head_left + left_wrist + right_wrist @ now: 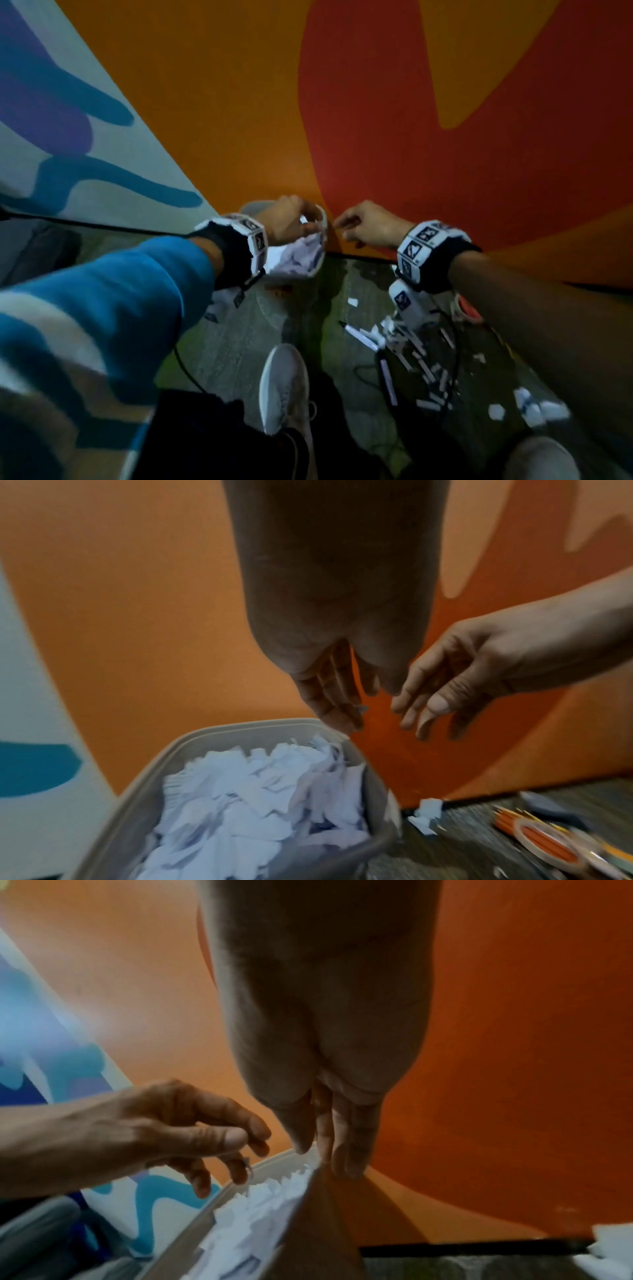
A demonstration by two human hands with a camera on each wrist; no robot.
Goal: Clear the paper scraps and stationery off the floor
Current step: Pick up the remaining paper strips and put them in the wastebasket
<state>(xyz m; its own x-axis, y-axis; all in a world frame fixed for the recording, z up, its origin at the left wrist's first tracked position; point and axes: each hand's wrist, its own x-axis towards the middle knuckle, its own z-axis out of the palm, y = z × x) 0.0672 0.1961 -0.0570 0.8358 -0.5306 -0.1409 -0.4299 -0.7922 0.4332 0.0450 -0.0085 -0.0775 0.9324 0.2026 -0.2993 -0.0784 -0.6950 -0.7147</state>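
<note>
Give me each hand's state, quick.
Left hand: open, fingers relaxed over the bin, holding nothing.
Right hand: open, holding nothing.

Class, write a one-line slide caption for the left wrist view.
Both hands, left and right, hover open above a grey plastic bin full of white paper scraps.

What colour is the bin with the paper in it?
Grey; the bin shows best in the left wrist view.

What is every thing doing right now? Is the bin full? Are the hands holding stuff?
Bin: upright, heaped with paper.
Left hand: above the bin, fingers straight, holding nothing.
Right hand: beside it, fingers relaxed, holding nothing.
Paper scraps: scattered on floor.
Tape roll: flat on floor.
</note>
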